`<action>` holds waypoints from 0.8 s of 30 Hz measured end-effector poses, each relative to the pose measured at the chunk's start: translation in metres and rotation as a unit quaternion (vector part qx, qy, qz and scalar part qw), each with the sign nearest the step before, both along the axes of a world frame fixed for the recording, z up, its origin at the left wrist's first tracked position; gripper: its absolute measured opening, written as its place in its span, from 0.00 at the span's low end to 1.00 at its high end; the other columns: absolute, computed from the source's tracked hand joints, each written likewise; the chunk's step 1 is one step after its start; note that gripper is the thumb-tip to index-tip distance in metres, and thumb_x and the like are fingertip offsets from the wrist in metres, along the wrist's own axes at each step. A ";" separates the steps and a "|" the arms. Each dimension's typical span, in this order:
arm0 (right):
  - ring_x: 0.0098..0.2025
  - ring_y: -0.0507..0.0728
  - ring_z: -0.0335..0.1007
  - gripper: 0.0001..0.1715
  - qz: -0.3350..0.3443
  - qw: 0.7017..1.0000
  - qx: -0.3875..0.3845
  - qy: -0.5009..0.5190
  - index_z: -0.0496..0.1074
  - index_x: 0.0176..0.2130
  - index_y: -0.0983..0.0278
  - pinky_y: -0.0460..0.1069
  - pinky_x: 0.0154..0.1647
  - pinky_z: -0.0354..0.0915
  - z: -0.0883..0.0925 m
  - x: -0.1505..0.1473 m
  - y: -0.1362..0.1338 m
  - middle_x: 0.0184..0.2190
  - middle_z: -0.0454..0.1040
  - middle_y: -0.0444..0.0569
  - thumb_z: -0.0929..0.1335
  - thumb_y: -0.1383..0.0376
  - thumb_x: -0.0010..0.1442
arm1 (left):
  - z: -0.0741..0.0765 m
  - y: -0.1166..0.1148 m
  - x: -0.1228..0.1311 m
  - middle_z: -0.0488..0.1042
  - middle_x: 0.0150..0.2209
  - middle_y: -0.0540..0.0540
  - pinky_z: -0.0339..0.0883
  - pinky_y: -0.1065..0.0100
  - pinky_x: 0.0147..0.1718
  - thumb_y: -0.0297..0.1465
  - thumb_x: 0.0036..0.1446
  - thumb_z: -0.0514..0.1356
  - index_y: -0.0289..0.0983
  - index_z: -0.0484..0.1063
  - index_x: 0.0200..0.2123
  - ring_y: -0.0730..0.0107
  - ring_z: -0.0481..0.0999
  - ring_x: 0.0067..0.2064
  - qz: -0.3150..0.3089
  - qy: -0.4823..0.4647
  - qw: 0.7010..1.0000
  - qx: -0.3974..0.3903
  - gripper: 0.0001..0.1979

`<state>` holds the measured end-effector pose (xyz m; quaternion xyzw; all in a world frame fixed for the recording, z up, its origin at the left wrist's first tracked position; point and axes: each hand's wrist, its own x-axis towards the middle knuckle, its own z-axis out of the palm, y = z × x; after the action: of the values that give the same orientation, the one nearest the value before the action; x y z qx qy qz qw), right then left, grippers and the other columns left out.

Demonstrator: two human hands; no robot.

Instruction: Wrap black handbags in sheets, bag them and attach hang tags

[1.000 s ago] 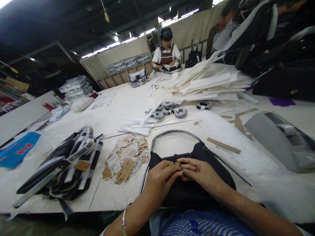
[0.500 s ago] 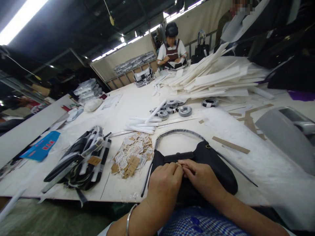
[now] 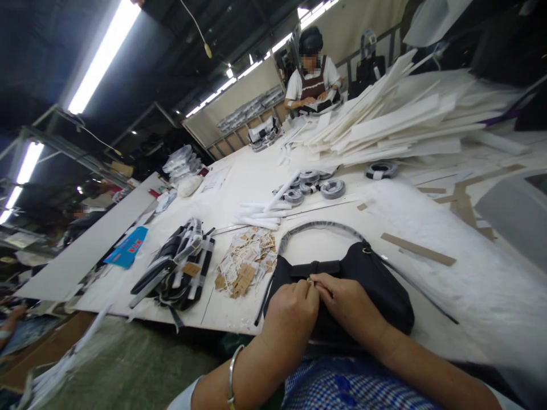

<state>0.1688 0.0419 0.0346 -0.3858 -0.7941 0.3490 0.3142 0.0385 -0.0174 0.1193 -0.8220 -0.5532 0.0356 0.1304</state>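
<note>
A black handbag (image 3: 391,293) lies before me at the table's near edge, its wrapped handle (image 3: 325,224) arching away from me. Over the front of the bag, below its closing strap (image 3: 316,267), my two hands meet. The fingers of my left hand (image 3: 294,307) are closed in a pinch on a small gold-coloured fitting (image 3: 310,281). From the other side, my right hand (image 3: 344,302) pinches at the same spot, fingertips touching the left ones. My fingers hide most of the fitting. A heap of paper tags with strings (image 3: 245,267) lies left of the bag.
Folded black bags (image 3: 175,265) lie at the left near a blue packet (image 3: 127,247). Beyond are white rods (image 3: 260,216), wrapped coils (image 3: 332,189) and a tall pile of white sheets (image 3: 384,131). Cardboard strips (image 3: 419,249) lie at the right. A person (image 3: 314,80) works across the table.
The view has turned left, so the table's things appear farther right. Both hands stay pinched together at the bag's front. The person across has lowered their hands onto their work.
</note>
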 end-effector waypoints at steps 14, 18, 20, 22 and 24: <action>0.42 0.61 0.81 0.15 -0.006 1.000 0.003 0.006 0.77 0.43 0.66 0.51 0.44 0.74 -0.004 -0.002 0.000 0.42 0.82 0.55 0.62 0.71 0.64 | -0.005 0.001 -0.010 0.75 0.32 0.48 0.72 0.67 0.26 0.20 0.60 0.60 0.36 0.69 0.37 0.65 0.75 0.29 0.007 -0.024 0.998 -0.051 0.06; 0.40 0.61 0.81 0.16 -0.013 0.999 0.019 0.027 0.77 0.42 0.65 0.51 0.42 0.75 -0.005 -0.002 0.001 0.40 0.82 0.54 0.62 0.72 0.63 | -0.004 0.005 -0.011 0.74 0.31 0.48 0.72 0.66 0.28 0.21 0.61 0.61 0.36 0.69 0.35 0.65 0.74 0.29 -0.004 -0.023 0.998 -0.053 0.05; 0.40 0.61 0.81 0.15 -0.012 0.999 0.026 0.034 0.77 0.42 0.66 0.51 0.41 0.75 -0.006 -0.002 0.000 0.40 0.82 0.54 0.62 0.72 0.63 | -0.006 0.008 -0.013 0.74 0.31 0.48 0.72 0.66 0.29 0.22 0.62 0.60 0.36 0.70 0.36 0.65 0.74 0.30 -0.010 -0.028 0.998 -0.056 0.04; 0.40 0.61 0.81 0.15 -0.012 0.999 0.029 0.034 0.77 0.42 0.66 0.51 0.41 0.75 -0.007 -0.001 0.000 0.40 0.82 0.53 0.62 0.72 0.63 | -0.008 0.010 -0.016 0.74 0.32 0.48 0.71 0.66 0.31 0.22 0.63 0.60 0.36 0.71 0.37 0.66 0.74 0.32 -0.014 -0.043 0.997 -0.066 0.03; 0.40 0.61 0.81 0.15 -0.011 0.999 0.028 0.036 0.76 0.43 0.65 0.51 0.41 0.75 -0.007 0.000 -0.001 0.40 0.82 0.52 0.62 0.72 0.63 | -0.010 0.013 -0.020 0.74 0.33 0.49 0.70 0.67 0.31 0.23 0.64 0.59 0.36 0.71 0.38 0.66 0.74 0.32 -0.010 -0.068 0.994 -0.081 0.03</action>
<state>0.1692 0.0413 0.0278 -0.3730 -0.7873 0.3370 0.3569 0.0183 -0.0047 0.1091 -0.8361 -0.5475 0.0230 0.0261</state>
